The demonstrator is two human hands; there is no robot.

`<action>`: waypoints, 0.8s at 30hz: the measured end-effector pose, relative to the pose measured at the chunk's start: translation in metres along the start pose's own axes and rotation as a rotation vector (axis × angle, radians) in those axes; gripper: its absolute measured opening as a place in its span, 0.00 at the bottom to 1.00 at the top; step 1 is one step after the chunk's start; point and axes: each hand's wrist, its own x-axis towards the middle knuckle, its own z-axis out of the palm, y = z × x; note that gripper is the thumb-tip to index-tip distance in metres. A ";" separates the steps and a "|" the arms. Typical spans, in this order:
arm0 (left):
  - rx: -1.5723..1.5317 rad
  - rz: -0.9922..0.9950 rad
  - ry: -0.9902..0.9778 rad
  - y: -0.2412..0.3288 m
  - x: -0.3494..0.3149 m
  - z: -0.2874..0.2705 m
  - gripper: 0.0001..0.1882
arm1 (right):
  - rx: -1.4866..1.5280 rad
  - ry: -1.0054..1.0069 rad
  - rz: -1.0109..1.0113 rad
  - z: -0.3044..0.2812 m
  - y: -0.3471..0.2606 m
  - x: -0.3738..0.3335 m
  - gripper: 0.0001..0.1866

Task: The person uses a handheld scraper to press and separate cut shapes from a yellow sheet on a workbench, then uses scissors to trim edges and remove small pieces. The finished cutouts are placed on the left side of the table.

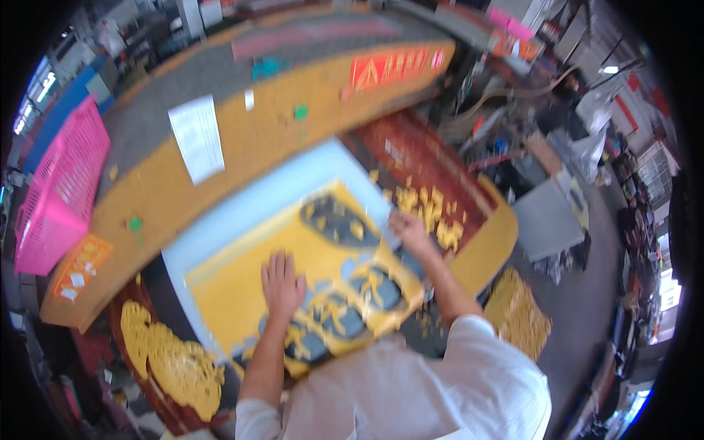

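Observation:
A yellow sheet (pixel 235 293) lies on a pale white board (pixel 356 163) in front of me. Groups of shapes are cut out of its near and right parts, and dark surface shows through the holes. Small yellow scraps lie in several of these openings. My left hand (pixel 284 287) rests flat on the uncut part of the sheet, fingers stretched out. Past the sheet's right edge, over the board's border, my right hand (pixel 411 229) has its fingers curled together. It is slightly blurred, and whatever it may pinch does not show.
A large orange machine beam (pixel 286 110) curves across behind the board, with a paper (pixel 196 139) on it. Yellow offcuts (pixel 429 209) litter the red bed at right. Cut yellow pieces (pixel 183 370) lie at left, a yellow stack (pixel 519 312) at right. A pink basket (pixel 62 183) stands far left.

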 end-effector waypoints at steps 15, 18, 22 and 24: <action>0.000 -0.011 -0.016 -0.009 0.011 -0.014 0.32 | -0.454 0.011 -0.146 0.018 0.017 -0.085 0.27; -0.001 -0.019 -0.011 -0.013 0.010 -0.010 0.33 | -0.524 -0.036 -0.148 0.020 0.010 -0.082 0.26; -0.026 -0.009 0.028 -0.012 0.009 -0.009 0.32 | -0.636 -0.044 -0.100 0.020 -0.007 -0.073 0.23; -0.062 -0.014 0.051 -0.011 0.010 -0.012 0.31 | -0.660 -0.005 -0.112 0.024 -0.019 -0.065 0.22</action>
